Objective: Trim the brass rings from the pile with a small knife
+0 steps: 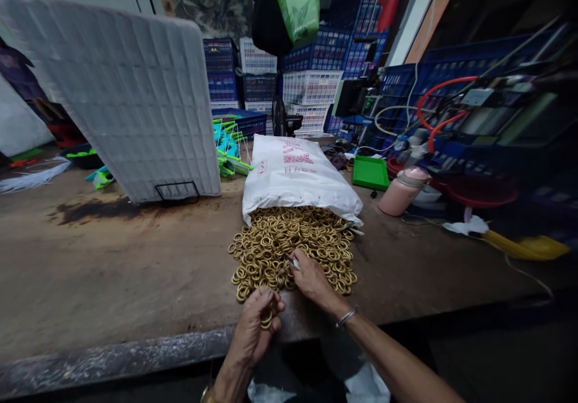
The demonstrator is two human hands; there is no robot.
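A heap of brass-coloured rings (293, 240) spills onto the table from the open end of a white sack (298, 174) with red print. My left hand (257, 321) is at the near edge of the heap, its fingers curled around a few rings (267, 318). Over the front of the heap, my right hand (311, 276) has its fingers closed on a small thin tool (294, 262), part dark and part pale; its kind cannot be made out. A metal bracelet circles the right wrist.
A quilted white panel (135, 102) stands at the left on a wire stand. Right of the sack are a green tray (370, 173), a pink bottle (403, 191) and a red dish (481, 191). Stacked crates (311, 87) fill the back. The table's front edge (112, 355) is worn.
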